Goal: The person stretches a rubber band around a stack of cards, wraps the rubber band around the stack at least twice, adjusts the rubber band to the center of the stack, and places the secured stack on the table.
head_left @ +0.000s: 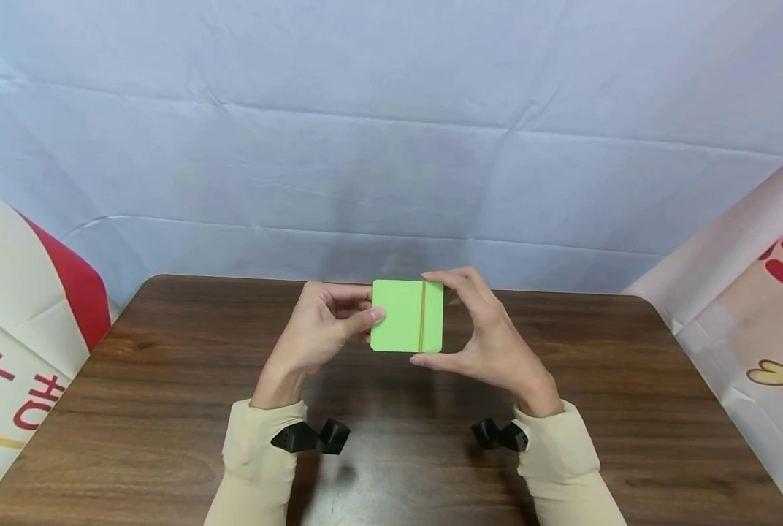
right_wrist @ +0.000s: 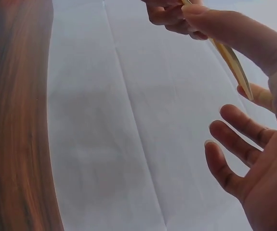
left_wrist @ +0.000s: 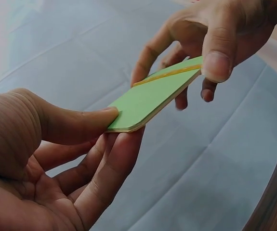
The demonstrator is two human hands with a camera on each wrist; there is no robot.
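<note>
A thin stack of light green square cards with rounded corners is held up between both hands, above the table in the left wrist view. A yellow rubber band runs round it near its right side. My left hand pinches the left edge, thumb on top and fingers underneath. With thumb and index finger, my right hand holds the near and far edges close to the band. Its other fingers are spread apart from the cards in the right wrist view, where the stack shows edge-on.
Below the hands lies a dark brown wooden table with rounded far corners. A pale creased cloth hangs behind it. Printed cloths with red markings hang at the left and right.
</note>
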